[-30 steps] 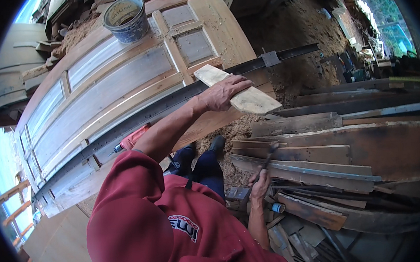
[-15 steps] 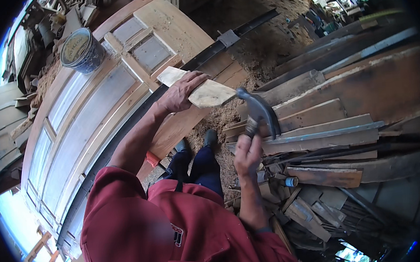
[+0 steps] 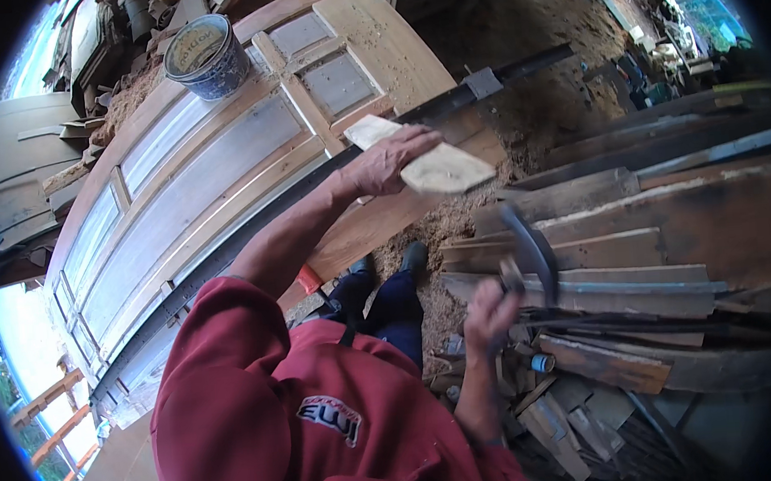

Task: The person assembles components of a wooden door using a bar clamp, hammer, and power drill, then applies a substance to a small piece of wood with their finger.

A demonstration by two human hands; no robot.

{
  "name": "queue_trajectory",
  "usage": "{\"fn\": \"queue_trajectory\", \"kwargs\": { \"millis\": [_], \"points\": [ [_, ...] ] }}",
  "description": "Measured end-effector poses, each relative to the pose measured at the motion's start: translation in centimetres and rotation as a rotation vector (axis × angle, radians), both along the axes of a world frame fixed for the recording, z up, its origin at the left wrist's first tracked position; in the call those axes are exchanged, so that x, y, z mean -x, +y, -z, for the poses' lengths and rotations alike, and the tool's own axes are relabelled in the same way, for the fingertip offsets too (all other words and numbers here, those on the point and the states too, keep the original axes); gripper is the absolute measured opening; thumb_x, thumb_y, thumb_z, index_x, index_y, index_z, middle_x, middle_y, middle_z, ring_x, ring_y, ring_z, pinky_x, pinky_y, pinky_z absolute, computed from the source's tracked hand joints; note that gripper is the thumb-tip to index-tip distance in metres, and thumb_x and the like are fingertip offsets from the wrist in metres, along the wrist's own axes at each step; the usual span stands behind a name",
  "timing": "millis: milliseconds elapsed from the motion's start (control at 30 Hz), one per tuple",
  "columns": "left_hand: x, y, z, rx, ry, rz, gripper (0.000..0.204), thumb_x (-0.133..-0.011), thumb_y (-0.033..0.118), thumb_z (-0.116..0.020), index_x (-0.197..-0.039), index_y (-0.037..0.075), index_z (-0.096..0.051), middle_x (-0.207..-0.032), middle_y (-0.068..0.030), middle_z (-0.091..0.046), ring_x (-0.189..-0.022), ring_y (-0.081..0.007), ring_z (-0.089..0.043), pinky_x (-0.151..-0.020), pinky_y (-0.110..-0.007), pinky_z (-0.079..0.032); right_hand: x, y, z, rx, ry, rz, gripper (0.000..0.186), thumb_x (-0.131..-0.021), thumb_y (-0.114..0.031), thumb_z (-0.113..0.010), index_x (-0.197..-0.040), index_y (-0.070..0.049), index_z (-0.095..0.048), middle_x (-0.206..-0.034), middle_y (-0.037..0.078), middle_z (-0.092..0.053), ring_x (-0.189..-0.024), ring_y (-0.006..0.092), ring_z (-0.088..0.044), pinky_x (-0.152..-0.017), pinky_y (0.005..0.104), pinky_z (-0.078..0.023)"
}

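Observation:
My left hand [image 3: 389, 162] is closed over a pale piece of wood [image 3: 446, 170], held at the front edge of a panelled wooden door. The fingers wrap across the wood's upper side, and its angled end sticks out to the right. Lower and to the right, my right hand [image 3: 491, 315] grips the handle of a claw hammer [image 3: 532, 253]. The dark hammer head is a little blurred and stands apart from the wood. Beneath the left hand lies the wooden door [image 3: 219, 167], with a dark metal bar [image 3: 521, 68] along its near edge.
A paint-splashed bucket [image 3: 209, 58] stands on the door. A red-orange clamp handle [image 3: 309, 279] juts out near my waist. Stacked boards [image 3: 660, 208] fill the right side, with offcuts [image 3: 551, 439] below them. Sawdust [image 3: 444, 303] covers the floor around my feet.
The hammer has swung away from the end of the wood, down and to the right. My left hand still grips the wood. The whole view has shifted, so the scene sits further right.

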State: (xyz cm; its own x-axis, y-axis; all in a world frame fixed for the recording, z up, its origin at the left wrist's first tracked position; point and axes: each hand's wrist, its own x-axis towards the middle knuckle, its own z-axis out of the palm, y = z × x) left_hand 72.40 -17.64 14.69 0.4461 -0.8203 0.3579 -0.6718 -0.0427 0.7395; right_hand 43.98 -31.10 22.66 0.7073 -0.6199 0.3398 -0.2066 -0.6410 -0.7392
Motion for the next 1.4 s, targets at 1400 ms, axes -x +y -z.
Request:
{"fn": "queue_trajectory", "kwargs": {
  "millis": [1400],
  "points": [
    [2.3,-1.0,1.8,-0.032,-0.136,-0.011,0.063,-0.079,0.015,-0.066,-0.140,0.006,-0.051,-0.133,-0.0180,-0.055,-0.126,-0.0336,-0.052,-0.108,-0.044,-0.037,1.6,-0.1,2.6,-0.308,-0.238,-0.018,0.027,-0.105,-0.021,-0.043,-0.084,-0.005,-0.048,-0.070,0.006,-0.050,-0.061,0.0161,-0.049,-0.054,0.0300,-0.043]
  ]
}}
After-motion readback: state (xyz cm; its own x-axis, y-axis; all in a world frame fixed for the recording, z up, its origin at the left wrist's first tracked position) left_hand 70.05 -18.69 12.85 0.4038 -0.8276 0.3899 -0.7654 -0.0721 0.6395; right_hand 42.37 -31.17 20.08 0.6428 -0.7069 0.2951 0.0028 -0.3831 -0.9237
